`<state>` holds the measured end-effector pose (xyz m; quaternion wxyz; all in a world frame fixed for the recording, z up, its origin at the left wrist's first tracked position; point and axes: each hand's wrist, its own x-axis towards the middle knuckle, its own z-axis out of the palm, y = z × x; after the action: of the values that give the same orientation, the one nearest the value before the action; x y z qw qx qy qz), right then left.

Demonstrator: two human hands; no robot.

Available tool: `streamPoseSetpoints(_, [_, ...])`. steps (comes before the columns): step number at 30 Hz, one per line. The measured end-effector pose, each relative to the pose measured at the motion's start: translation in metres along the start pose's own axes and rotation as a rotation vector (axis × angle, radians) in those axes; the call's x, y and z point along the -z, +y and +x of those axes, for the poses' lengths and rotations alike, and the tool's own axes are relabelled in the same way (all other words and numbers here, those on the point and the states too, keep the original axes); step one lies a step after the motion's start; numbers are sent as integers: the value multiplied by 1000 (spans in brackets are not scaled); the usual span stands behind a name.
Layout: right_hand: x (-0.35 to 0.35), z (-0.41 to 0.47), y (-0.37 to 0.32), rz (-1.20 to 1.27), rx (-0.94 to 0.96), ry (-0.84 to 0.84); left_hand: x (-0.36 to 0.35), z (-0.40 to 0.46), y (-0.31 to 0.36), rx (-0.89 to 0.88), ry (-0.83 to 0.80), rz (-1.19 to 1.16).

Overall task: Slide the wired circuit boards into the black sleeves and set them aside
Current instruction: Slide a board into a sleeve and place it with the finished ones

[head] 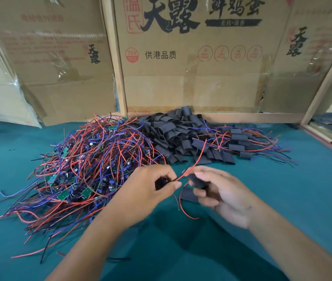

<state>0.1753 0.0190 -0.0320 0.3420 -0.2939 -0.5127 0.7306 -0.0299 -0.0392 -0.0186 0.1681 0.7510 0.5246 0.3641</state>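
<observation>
We work at a green bench (282, 199) backed by cardboard boxes (191, 57). Toward its far left lies the big tangle of wired circuit boards (84, 159); at the far middle, the heap of empty black sleeves (173, 134); toward the far right, the finished pieces (240, 140), already sleeved and set aside.

Near the bench's middle, our left hand (147, 195) has its grip pinched on one board's red wire (193, 165); the board itself is hidden under the fingers. Our right hand (222, 193) has its grip closed on a black sleeve (198, 182), with another sleeve (188, 194) just below it.

To do this step well, we judge we should squeeze the sleeve's edges so its mouth opens, feed the wires through first, then draw the board in straight, keeping the loose red loop from snagging.
</observation>
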Motion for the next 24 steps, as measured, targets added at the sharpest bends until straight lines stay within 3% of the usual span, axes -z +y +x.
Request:
streamPoseSetpoints(9, [9, -2, 1, -188, 111, 87, 4, -2, -1, -1, -179, 41])
streamPoseSetpoints(24, [23, 0, -14, -102, 158, 275, 14, -7, 1, 86, -252, 112])
